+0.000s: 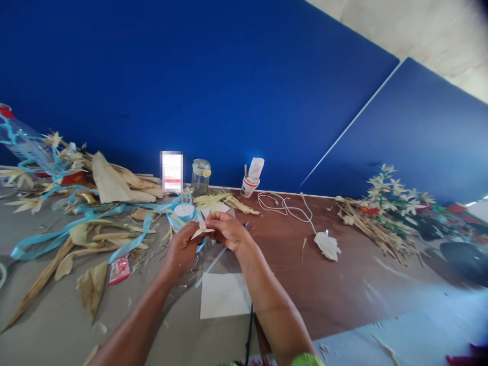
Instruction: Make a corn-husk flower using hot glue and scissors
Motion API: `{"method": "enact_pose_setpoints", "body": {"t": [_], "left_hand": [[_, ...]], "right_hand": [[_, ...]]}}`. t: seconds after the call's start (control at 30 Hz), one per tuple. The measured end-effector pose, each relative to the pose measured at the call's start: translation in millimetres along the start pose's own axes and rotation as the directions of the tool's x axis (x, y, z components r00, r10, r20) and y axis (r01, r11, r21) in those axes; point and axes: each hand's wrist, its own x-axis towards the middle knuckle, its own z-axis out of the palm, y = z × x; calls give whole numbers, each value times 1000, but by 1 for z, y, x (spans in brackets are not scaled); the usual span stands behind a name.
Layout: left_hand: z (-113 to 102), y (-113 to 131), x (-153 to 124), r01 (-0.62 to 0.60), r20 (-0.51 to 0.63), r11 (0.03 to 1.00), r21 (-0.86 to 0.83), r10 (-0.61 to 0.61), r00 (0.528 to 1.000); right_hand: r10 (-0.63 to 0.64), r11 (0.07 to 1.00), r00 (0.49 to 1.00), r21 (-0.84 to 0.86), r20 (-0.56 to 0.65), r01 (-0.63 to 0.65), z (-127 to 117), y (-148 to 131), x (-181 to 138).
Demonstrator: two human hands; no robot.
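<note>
Between my two hands is a small pale husk flower (202,230) with pointed petals. My left hand (184,247) pinches it from the left, low down near its base. From the right, the bent fingers of my right hand (226,230) close on its side at a petal. Just behind my left hand sits a roll of light-blue ribbon (183,210), its loose end (41,245) trailing far to the left. Below the hands a white sheet of paper (224,296) lies on the table, partly covered by my right forearm.
Dry corn husks (114,183) and a bottle wrapped in blue cord (26,142) crowd the left. A glass jar (201,178), a paper cup (249,187) and a white cable (284,206) line the back. Flower stems (381,229) lie at right. A blue partition (229,91) stands behind.
</note>
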Motion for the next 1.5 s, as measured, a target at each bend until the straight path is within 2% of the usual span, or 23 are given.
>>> {"method": "enact_pose_setpoints", "body": {"t": [0.23,0.37,0.5,0.63,0.8,1.5], "left_hand": [[-1,-7,-1,33,-8,999,-12,-33,999],[-1,-3,-1,28,7,1000,0,-28,1000],[-2,2,0,40,-8,999,26,-40,999],[-2,2,0,46,-14,999,2,-46,999],[-2,-5,-1,64,-8,998,-29,-64,998],[-2,-3,-2,43,33,999,-16,-43,999]], "right_hand": [[-13,996,1000,87,-26,15,-5,-2,1],[-29,993,996,120,86,19,-4,-8,-4],[-45,998,986,51,163,37,0,-13,-12],[-60,994,991,-83,123,70,6,-15,-18],[-105,979,993,-169,62,114,11,-12,-19],[-105,975,989,-184,100,122,7,-12,-17]]}}
